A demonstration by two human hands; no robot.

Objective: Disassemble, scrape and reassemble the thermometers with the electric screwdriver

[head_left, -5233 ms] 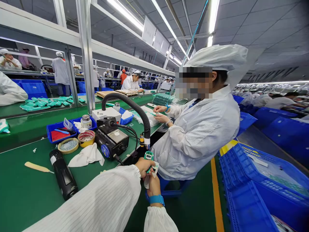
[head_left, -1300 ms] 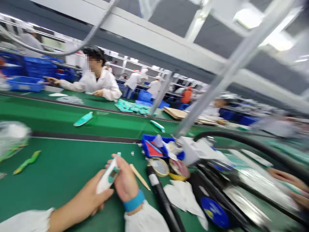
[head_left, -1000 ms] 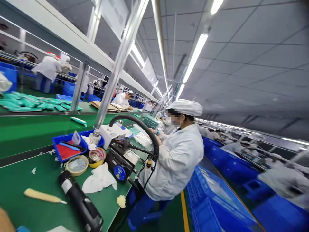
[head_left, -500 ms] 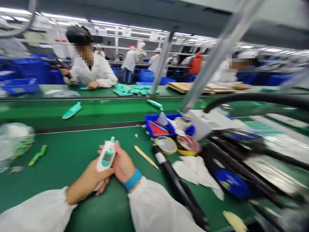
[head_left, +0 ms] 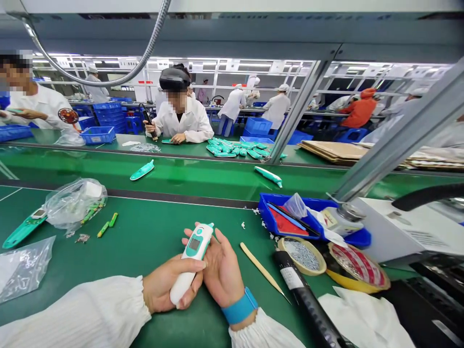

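My left hand [head_left: 172, 285] grips a white ear thermometer [head_left: 195, 249] with teal trim, its thumb across the lower body. The thermometer is tilted, with its teal tip pointing away from me and its small grey screen facing up. Palm up, my right hand [head_left: 224, 270] lies beside and partly behind the thermometer's upper end. Its fingers and thumb are apart, and it wears a blue wristband [head_left: 239, 307]. Whether its fingers touch the casing is hidden behind the thermometer.
Right: a wooden stick [head_left: 263, 268], black electric screwdriver [head_left: 308, 299], dish of screws [head_left: 302, 254], tape roll [head_left: 358, 266] and blue tray [head_left: 266, 220]. Left: batteries [head_left: 108, 225], plastic bag [head_left: 74, 205] and teal thermometer housing [head_left: 25, 229]. Teal parts [head_left: 142, 170] lie on the green belt [head_left: 203, 176]; a co-worker [head_left: 190, 116] sits opposite.
The view has swung left and steadied, so the scene sits further right and more shows at left. The thermometer remains in my left hand, with my right hand beside it.
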